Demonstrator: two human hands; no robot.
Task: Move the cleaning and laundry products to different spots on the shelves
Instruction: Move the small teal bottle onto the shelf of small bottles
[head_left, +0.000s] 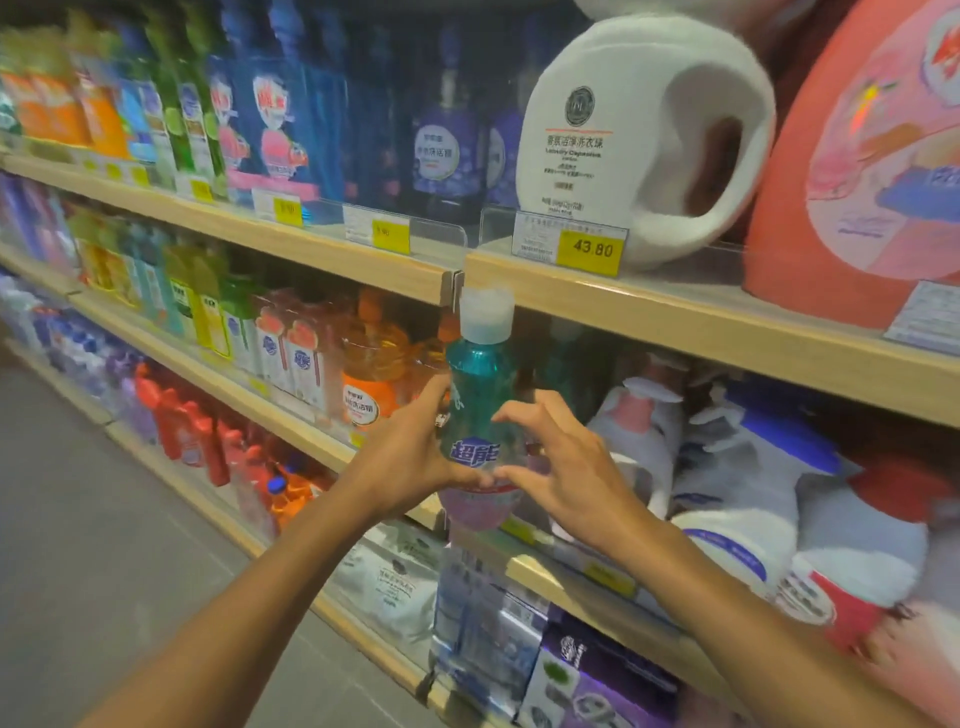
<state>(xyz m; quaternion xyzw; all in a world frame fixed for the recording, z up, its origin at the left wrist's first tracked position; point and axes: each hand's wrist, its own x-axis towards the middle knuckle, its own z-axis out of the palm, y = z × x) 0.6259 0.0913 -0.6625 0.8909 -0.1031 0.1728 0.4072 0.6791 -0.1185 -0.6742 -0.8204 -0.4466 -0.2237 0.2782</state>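
Mostly the far left of the shelves is a smear of blue, green and orange bottles, with no labels readable there. The teal bottle (480, 384) is sharp enough: it stands upright in the air in front of the middle shelf, and its white cap (485, 314) overlaps the front edge of the upper shelf (675, 317) in view. Its base is hidden behind the two thumbs and a blurred pink label.

The left hand (410, 457) grips the bottle from the left. Its thumb lies across the lower front and its fingers wrap round the back, out of sight. The right hand (561, 467) is just beside the bottle on the right, fingers spread apart and loosely curved. The tips of its forefinger and thumb sit over the label, but I cannot tell whether they press on it.

Behind the bottle the shelf space is dark and hard to make out. Orange bottles (369, 384) stand close on its left, and blurred white jugs (737, 493) crowd the right.

Above, a white jug (639, 140) stands behind a price tag (589, 249) reading 43.80. A pink jug (857, 171) beside it is cut off by the right edge. Purple packs (597, 686) at the bottom are cut off too.

Open room lies on the left, over the grey floor (104, 519) of the aisle.
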